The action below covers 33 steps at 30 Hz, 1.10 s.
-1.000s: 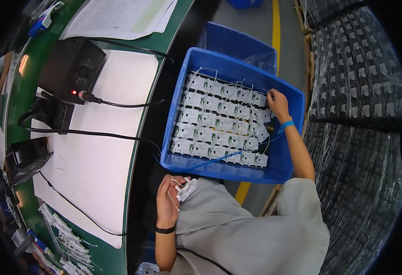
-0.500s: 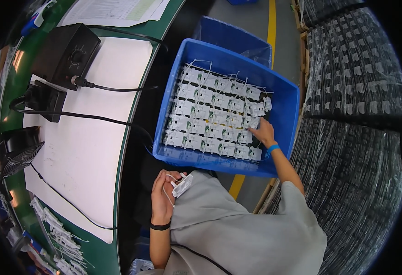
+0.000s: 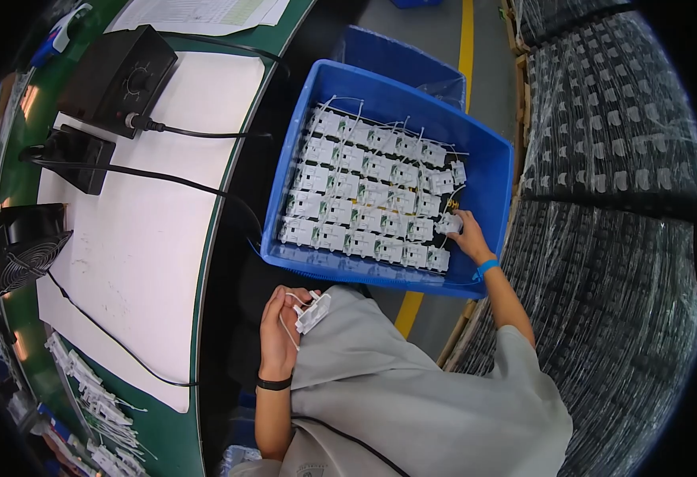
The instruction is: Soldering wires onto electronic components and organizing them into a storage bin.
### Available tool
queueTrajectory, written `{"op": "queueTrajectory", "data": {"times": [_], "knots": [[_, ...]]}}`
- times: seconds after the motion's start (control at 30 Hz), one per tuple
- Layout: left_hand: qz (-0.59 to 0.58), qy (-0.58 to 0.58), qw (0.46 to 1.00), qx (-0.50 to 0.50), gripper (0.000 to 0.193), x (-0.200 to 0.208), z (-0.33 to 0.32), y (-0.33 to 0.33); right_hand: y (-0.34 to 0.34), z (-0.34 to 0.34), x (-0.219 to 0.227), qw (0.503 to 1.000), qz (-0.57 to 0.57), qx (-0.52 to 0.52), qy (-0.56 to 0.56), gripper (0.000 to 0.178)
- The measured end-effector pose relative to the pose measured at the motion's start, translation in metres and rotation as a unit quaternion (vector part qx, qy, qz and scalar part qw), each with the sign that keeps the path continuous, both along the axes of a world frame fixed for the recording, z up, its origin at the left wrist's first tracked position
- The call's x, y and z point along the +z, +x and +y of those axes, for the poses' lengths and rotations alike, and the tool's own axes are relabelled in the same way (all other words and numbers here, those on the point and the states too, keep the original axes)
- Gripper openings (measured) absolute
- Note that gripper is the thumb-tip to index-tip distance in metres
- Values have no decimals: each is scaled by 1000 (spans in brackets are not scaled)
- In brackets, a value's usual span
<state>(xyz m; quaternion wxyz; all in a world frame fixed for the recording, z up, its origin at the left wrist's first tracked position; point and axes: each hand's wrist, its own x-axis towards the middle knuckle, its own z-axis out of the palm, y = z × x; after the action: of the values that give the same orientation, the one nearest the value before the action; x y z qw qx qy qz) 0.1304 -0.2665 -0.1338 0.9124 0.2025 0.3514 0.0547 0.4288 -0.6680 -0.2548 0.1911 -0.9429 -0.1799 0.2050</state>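
Note:
In my left hand [image 3: 278,326], near my lap, is a small white plastic module [image 3: 313,313] with a thin white wire hanging from it. My right hand [image 3: 469,237] reaches into the blue bin [image 3: 487,159] at its right side. Its fingers are closed on another white module [image 3: 448,224], at the right end of the rows. Several rows of the same white modules [image 3: 364,190], with green patches and loose white wires, cover the bin's floor. Two of them lie askew near the upper right of the rows.
On the green bench to the left are a white sheet [image 3: 141,262], a black box with a knob [image 3: 118,79], a small black fan [image 3: 30,250] and black cables. More white wired parts [image 3: 98,397] lie at its near end. Plastic-wrapped stacks [image 3: 611,318] stand at right.
My right hand has shifted right and slightly down, and the module in its fingers has moved to the right end of the rows. My left hand still holds its module.

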Motion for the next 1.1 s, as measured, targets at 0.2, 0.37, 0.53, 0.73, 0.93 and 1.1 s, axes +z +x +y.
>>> {"op": "queueTrajectory", "data": {"times": [0.2,0.37,0.53,0.73,0.93,1.1], "knots": [[-10,-4,1000,-6,28,-3,-2,-3,4,11,12,998,-61,9,-3,60],[5,-3,1000,10,28,-5,-2,-11,5,21,47,996,-85,-27,4,60],[7,-10,1000,12,28,-7,-2,-13,-3,14,46,981,-52,23,-186,39],[-5,-8,1000,21,27,-8,0,-13,-2,-7,-19,973,3,-7,-230,32],[-7,-29,998,46,27,-10,4,-14,-1,-34,-70,989,-41,-121,-68,58],[1,-36,999,40,27,-11,1,-11,-3,-49,-95,983,-1,-182,-9,56]]}}
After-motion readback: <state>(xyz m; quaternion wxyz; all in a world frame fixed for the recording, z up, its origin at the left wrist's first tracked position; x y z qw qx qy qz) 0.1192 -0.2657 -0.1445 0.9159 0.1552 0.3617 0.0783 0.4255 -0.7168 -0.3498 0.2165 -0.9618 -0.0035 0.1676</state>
